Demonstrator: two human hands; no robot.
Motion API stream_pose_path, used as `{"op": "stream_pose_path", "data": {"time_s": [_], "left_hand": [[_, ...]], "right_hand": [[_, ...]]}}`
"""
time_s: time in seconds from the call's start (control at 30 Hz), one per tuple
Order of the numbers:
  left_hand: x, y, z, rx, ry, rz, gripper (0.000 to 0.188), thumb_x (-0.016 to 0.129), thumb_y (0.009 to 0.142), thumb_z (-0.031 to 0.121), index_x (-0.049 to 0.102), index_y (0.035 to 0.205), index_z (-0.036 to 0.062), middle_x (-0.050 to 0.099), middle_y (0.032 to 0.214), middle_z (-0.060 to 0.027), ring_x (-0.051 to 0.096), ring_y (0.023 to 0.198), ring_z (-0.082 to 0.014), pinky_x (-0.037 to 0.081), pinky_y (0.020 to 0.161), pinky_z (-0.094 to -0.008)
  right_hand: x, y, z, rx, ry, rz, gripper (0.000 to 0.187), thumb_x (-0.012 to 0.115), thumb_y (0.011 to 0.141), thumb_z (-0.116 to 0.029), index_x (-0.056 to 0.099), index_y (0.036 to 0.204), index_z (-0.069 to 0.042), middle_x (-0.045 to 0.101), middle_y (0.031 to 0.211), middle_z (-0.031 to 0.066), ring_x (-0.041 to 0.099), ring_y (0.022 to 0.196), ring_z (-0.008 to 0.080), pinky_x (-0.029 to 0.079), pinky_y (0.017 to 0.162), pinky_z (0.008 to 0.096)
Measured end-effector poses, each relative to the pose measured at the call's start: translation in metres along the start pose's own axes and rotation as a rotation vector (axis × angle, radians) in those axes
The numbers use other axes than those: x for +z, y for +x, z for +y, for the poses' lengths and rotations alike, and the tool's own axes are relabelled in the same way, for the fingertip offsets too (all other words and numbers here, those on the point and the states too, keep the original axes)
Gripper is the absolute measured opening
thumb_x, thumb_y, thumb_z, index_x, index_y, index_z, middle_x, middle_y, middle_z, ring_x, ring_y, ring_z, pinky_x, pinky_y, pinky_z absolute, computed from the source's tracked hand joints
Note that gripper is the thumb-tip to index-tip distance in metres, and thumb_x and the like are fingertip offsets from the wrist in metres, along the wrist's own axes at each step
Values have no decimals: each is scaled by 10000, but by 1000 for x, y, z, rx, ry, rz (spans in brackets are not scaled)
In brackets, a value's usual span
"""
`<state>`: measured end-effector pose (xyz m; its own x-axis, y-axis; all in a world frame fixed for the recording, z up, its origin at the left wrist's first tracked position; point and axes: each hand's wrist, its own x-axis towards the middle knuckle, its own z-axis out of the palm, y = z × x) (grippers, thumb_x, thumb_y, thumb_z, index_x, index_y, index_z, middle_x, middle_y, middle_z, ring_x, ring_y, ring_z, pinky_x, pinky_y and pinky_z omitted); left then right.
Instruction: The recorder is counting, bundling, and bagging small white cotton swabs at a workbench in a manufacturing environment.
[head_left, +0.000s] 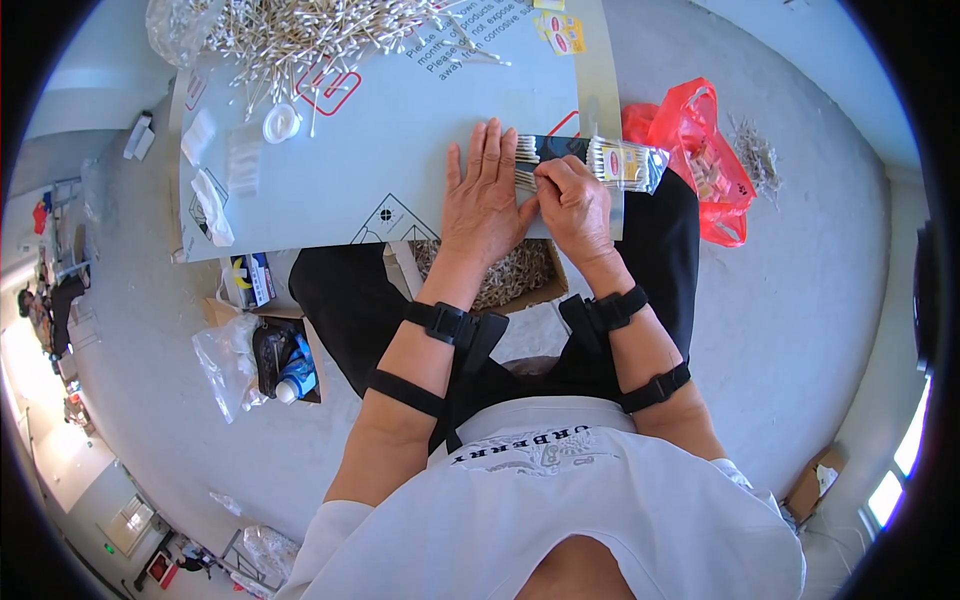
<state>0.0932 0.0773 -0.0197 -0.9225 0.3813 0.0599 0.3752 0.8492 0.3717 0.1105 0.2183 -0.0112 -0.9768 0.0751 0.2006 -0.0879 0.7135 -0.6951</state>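
My left hand (483, 195) lies flat on the board (350, 180), fingers stretched out. Its thumb side is against the left end of a cotton swab packet (630, 165), which has a clear cover, a dark backing and a yellow-and-red label. My right hand (577, 205) is closed in a pinch over the packet's near edge, and its fingers cover the middle of it. White swab tips (526, 150) show at the packet's left end, between my two hands. What exactly lies between the right fingertips is hidden.
Loose cotton swabs (300, 40) are heaped at the board's far left, near a white round lid (282, 123) and clear bags (243, 160). Yellow labels (562, 35) lie at the far right. A box of swabs (500, 275) sits below the near edge; a red bag (700, 160) stands right.
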Motion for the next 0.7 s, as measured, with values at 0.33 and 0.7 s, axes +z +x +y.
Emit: {"op": "stream_pose_path", "data": {"time_s": [0.33,0.7], "left_hand": [[1,-1,0,-12,5,-6,852,614,848,416,224,1515,58,200,1585,-144,146,1483,-280,84,1189,-507],[0,0,0,-7,-7,-4,847,620,841,404,236,1510,55,201,1584,-149,138,1485,-280,75,1191,-506]], "right_hand": [[1,7,-3,75,21,4,196,637,827,-114,638,1023,-111,649,857,105,652,773,334,511,642,433],[3,8,-2,84,-21,-2,196,637,827,-141,644,1021,-114,642,844,102,648,760,335,506,639,443]]}}
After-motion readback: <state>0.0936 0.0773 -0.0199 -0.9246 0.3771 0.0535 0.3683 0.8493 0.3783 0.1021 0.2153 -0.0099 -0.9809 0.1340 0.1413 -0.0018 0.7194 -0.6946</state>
